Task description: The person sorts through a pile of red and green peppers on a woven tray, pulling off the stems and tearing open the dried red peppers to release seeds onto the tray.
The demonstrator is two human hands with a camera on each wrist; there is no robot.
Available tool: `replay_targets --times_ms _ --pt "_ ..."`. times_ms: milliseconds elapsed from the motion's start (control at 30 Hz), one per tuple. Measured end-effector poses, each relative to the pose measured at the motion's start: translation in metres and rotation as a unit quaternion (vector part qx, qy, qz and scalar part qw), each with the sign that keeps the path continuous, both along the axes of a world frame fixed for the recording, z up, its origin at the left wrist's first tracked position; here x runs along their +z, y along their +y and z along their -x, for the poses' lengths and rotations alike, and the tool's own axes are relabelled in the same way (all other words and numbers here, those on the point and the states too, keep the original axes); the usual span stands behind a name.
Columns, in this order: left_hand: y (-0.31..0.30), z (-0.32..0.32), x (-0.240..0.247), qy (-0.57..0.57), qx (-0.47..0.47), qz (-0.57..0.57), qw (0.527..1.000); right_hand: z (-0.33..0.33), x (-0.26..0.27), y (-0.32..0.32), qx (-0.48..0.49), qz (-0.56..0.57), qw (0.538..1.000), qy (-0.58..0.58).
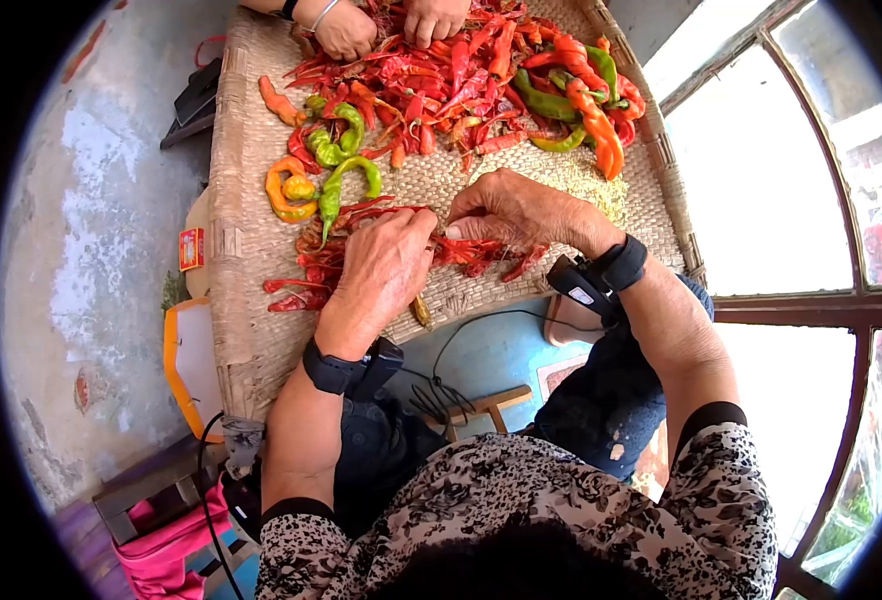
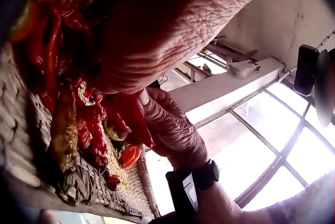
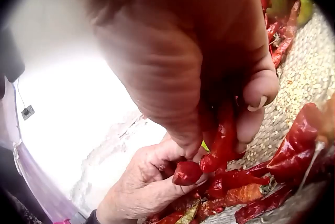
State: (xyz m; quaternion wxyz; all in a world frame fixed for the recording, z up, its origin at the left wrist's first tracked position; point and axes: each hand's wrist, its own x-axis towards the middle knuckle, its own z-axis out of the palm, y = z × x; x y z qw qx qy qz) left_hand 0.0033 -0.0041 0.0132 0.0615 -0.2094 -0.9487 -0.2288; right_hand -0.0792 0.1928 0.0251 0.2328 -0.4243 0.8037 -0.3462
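Over the near part of the woven tray (image 1: pixel 251 350), my left hand (image 1: pixel 386 262) and right hand (image 1: pixel 526 212) nearly meet. In the right wrist view, my right hand (image 3: pixel 209 51) pinches a red pepper (image 3: pixel 225 135), while curled fingers of my left hand (image 3: pixel 146 182) hold a red piece (image 3: pixel 187 173) beside it. The left wrist view shows red pepper skin (image 2: pixel 133 116) between my left hand (image 2: pixel 162 35) and my right thumb and fingers (image 2: pixel 175 129). Wrinkled red peppers (image 1: pixel 301 298) lie under and around both hands. My left fingertips are partly hidden.
Another person's hands (image 1: pixel 346 32) touch the large red pepper pile (image 1: pixel 441 90) at the tray's far side. Green peppers (image 1: pixel 336 150) and an orange one (image 1: pixel 286 190) lie left. Pale seeds (image 1: pixel 611 195) are scattered right. A cable (image 1: pixel 441 355) and wooden stool (image 1: pixel 496 402) are below.
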Motion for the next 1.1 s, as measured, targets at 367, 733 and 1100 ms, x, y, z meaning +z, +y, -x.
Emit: replay_targets --times_ms 367,733,1100 --pt "-0.005 0.001 -0.010 -0.016 0.016 0.063 0.998 0.006 0.015 0.011 0.003 -0.132 0.990 -0.045" --pt "-0.003 0.001 -0.007 0.000 0.014 0.047 0.999 0.028 0.015 0.007 -0.291 0.158 0.919 0.211" --pt "0.002 0.002 -0.005 0.022 0.007 -0.011 1.000 -0.008 0.009 -0.005 -0.033 -0.010 0.999 0.042"
